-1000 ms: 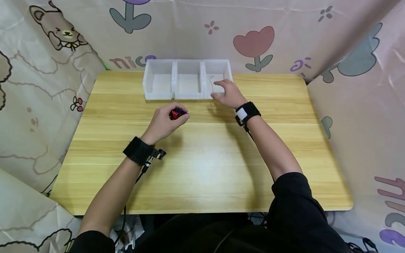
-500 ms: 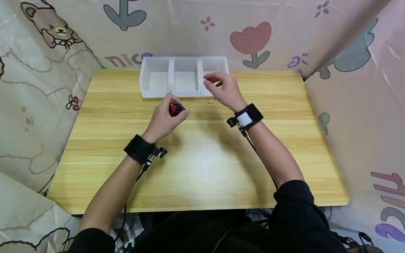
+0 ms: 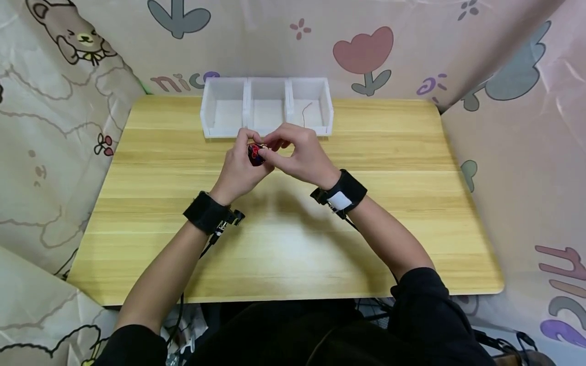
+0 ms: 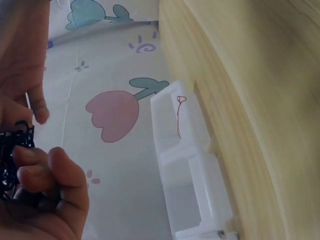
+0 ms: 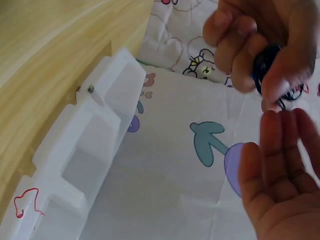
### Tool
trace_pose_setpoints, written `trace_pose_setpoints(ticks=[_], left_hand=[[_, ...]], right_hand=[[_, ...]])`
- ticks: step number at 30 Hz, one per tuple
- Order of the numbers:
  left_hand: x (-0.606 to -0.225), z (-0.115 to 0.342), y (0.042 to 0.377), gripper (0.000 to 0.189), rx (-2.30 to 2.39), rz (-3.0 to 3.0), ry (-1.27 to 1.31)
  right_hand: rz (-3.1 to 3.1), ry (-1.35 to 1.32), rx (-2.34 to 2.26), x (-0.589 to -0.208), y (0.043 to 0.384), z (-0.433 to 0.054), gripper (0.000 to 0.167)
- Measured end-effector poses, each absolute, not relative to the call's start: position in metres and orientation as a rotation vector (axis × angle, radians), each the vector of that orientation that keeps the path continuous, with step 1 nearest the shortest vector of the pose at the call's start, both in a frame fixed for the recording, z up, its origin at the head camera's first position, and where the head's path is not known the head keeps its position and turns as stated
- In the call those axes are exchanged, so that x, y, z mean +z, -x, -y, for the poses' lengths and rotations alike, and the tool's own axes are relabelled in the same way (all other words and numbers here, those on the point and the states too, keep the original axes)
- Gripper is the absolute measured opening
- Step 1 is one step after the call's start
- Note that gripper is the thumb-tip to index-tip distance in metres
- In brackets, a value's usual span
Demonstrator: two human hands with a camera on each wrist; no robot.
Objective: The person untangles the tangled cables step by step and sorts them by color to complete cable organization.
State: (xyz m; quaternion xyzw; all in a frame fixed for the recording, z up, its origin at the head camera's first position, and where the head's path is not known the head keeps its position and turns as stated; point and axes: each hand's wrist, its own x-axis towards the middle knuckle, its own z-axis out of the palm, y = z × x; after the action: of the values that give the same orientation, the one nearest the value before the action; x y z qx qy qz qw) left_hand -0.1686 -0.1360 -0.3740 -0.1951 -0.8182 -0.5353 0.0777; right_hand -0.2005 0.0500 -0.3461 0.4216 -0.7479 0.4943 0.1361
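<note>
A small tangled bundle of thin dark and red wires (image 3: 255, 154) sits in my left hand (image 3: 235, 175), gripped by its curled fingers and thumb. My right hand (image 3: 304, 157) reaches in from the right, its fingertips right at the bundle. In the right wrist view, its fingers (image 5: 272, 155) are fairly straight, and a short dark wire end (image 5: 281, 104) pokes out beside them. The palm partly hides the bundle. One thin red wire (image 4: 178, 115) lies bent over the front of the end compartment of a white tray (image 3: 224, 133).
The tray has three compartments and stands at the back of the wooden table (image 3: 366, 244), against a printed cloth backdrop (image 3: 256, 46). Each wrist wears a black strap (image 3: 207, 212) with a small camera and cable.
My right hand has left the tray's right compartment, moving left and towards me to the bundle in my left hand. The red wire stays at the compartment. The left hand has barely moved.
</note>
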Motion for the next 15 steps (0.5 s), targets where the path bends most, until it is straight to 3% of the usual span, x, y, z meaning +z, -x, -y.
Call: trace_pose_setpoints(ticks=[6, 15], left_hand=[[-0.3728, 0.1337, 0.1667, 0.041, -1.626, 2.415, 0.618], [-0.3737, 0.1296, 0.1694, 0.04, -1.625, 2.3, 0.662]], right_hand=[[2.272, -1.22, 1.509, -0.3482, 0.1971, -0.0509, 0.013], [2.201, -0.941, 1.742, -0.3521, 0.1926, -0.0498, 0.008]])
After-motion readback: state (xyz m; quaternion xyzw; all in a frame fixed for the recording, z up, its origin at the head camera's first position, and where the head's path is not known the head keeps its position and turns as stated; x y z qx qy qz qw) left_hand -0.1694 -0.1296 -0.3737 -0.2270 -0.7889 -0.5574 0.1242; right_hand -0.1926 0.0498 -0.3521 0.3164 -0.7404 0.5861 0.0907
